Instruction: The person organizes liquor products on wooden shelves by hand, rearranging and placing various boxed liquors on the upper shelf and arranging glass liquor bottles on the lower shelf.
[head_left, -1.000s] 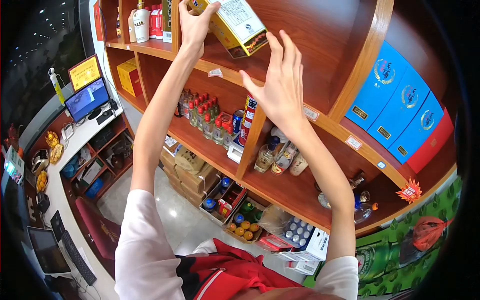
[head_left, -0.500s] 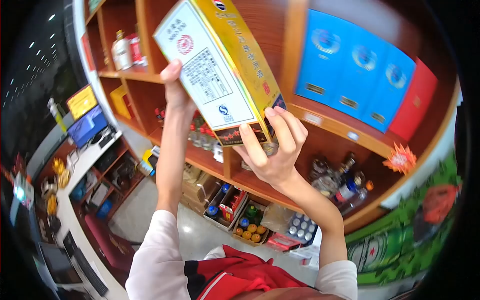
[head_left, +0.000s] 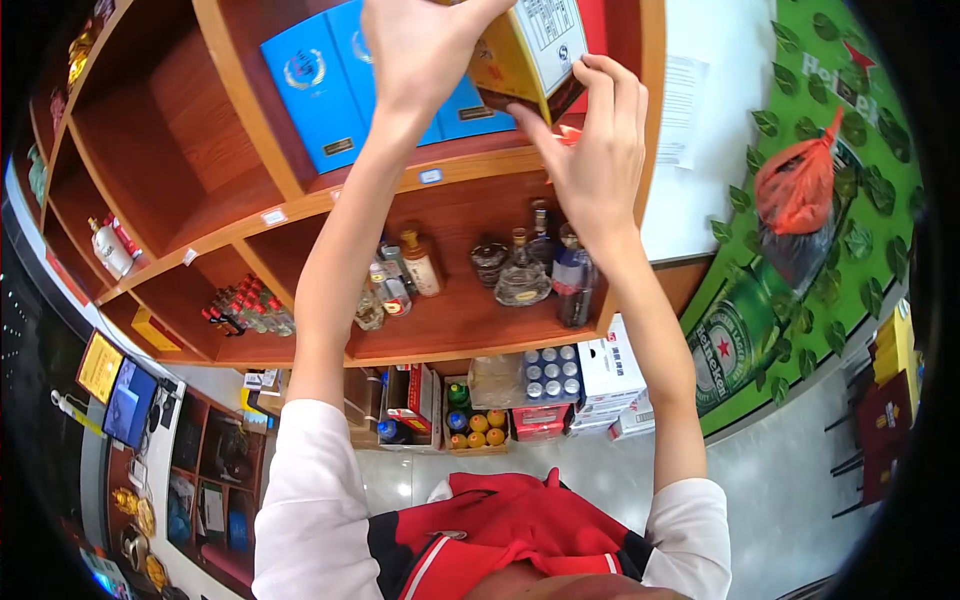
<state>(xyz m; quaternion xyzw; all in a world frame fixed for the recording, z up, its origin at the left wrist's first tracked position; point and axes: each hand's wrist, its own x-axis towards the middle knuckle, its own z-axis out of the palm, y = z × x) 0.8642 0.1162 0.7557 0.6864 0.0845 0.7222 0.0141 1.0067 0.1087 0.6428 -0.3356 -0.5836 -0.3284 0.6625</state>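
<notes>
Box [head_left: 530, 50] in my fingers [head_left: 608, 105] was yellow-gold, pale side panel printed with dark lines and small characters. Blue boxes [head_left: 312, 98] bore pale emblems above dark labels. Shelf [head_left: 180, 110] was reddish-brown wood, faintly grained, front edging [head_left: 230, 237] lighter. My shirt [head_left: 510, 520] was red with black patches and white stripe, sleeves [head_left: 315, 490] white. Wall panel [head_left: 740, 390] ran green with darker leaf pattern and red stars. Upper bag [head_left: 795, 185] was orange-red, lower bag [head_left: 795, 250] blackish. Small bottles [head_left: 262, 305] had red caps. Cans [head_left: 550, 370] showed silvery tops. Floor [head_left: 760, 490] was pale grey.

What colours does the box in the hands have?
Head view: the box is mostly yellow and white.
</notes>
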